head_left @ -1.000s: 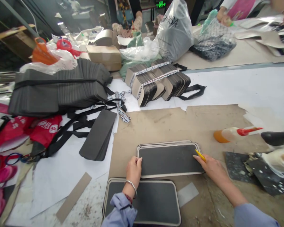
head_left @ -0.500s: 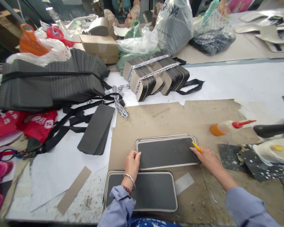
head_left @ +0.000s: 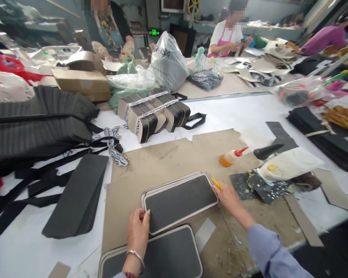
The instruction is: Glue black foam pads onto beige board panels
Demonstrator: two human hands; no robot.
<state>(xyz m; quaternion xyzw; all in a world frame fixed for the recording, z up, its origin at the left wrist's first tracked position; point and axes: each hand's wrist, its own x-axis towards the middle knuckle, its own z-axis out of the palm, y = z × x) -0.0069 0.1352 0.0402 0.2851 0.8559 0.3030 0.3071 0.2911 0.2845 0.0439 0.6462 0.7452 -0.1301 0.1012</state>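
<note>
A small stack of dark grey rounded rectangular panels [head_left: 181, 202] with pale borders lies on brown card. My left hand [head_left: 137, 229] is closed at the stack's lower left corner, thumb on top and fingers at the edge. At its right end, my right hand [head_left: 227, 197] touches the edge and holds a thin yellow pencil-like stick [head_left: 216, 183], its tip pointing up and left. A second bordered panel [head_left: 174, 253] lies nearer me, partly under my left hand and wrist. A small translucent strip [head_left: 205, 233] lies beside it.
Loose dark panels [head_left: 77, 197] fan out at left, before a large strapped bundle [head_left: 40, 127]. Another tied bundle [head_left: 155, 114] stands ahead. A glue bottle [head_left: 230, 157] with red nozzle lies at right, near a white container [head_left: 291, 164]. Co-workers stand across the table.
The view has swung right and up, so the bench contents sit further left and co-workers show. Both hands stay at the panel stack, and the right still holds the yellow stick.
</note>
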